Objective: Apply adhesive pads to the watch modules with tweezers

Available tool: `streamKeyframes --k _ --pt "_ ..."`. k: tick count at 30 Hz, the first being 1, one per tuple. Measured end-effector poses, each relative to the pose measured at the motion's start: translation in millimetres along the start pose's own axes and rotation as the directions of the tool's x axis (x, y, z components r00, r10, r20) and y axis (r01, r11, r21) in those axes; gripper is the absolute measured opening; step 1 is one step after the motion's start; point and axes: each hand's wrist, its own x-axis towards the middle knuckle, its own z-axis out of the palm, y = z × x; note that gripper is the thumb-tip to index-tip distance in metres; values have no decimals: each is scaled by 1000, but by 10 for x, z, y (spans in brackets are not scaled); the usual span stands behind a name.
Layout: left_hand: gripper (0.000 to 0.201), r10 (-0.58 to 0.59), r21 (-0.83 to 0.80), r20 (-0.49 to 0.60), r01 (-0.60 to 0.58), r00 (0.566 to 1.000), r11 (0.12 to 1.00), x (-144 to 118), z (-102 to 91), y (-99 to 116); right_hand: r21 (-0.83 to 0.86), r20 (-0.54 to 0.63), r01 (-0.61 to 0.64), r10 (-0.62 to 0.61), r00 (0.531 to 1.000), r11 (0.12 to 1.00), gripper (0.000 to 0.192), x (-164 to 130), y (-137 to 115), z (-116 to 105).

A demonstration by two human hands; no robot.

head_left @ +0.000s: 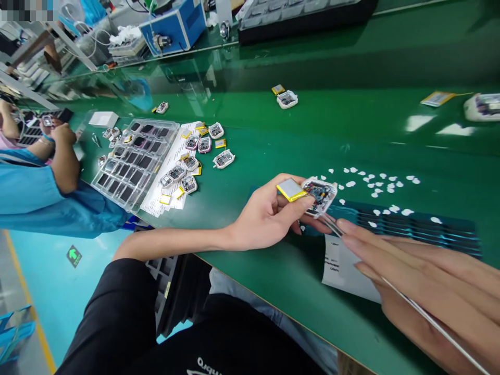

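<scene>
My left hand (pixel 269 213) grips a small white device casing (pixel 320 195) with its circuit board facing up. A silver and yellow pouch battery (pixel 291 189) hangs off the casing's left side, over my fingers. In my right hand (pixel 406 271) is a pair of thin metal tweezers (pixel 424 312), whose tips reach the casing's lower edge. Exactly what the tips touch is hidden. Under my right hand lies a white printed sheet (pixel 341 268). Small white pieces (pixel 375 182) are scattered on the green table beyond my hands, by a dark sheet with rows of slots (pixel 422 229).
More open casings with batteries (pixel 189 161) lie on printed papers (pixel 154 200) at left, beside a clear compartment tray (pixel 133 161). Single casings (pixel 288 99) stand farther back. A blue box (pixel 174 26) and a black tray (pixel 304 23) are behind. At far left sits a co-worker in blue (pixel 58 198).
</scene>
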Motion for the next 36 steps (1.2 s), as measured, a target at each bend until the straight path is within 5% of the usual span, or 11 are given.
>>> streamKeyframes --k 10,16,20,23,29,33,36 --pt "54 -41 -32 4 41 999 999 27 -54 -3 -51 37 178 -176 984 983 55 22 80 -59" --pt "60 -130 -88 69 136 989 987 21 -111 100 -232 -65 295 -317 946 927 50 93 81 -68" --pt "47 -74 229 91 51 993 972 187 -209 215 -297 -49 336 -366 929 894 47 194 70 -97" --pt "27 18 661 -108 58 994 748 554 -435 348 -300 -58 357 -390 919 885 38 240 69 -155" --pt "21 173 862 -400 305 900 404 1296 -1183 682 -349 -108 379 -439 892 857 29 276 36 -200" --pt "40 243 898 -437 402 866 181 1476 -1383 698 -377 -98 397 -462 881 837 27 286 8 -191" --pt "56 258 941 -337 330 905 74 1593 -1324 586 -375 -85 394 -454 887 839 28 282 5 -184"
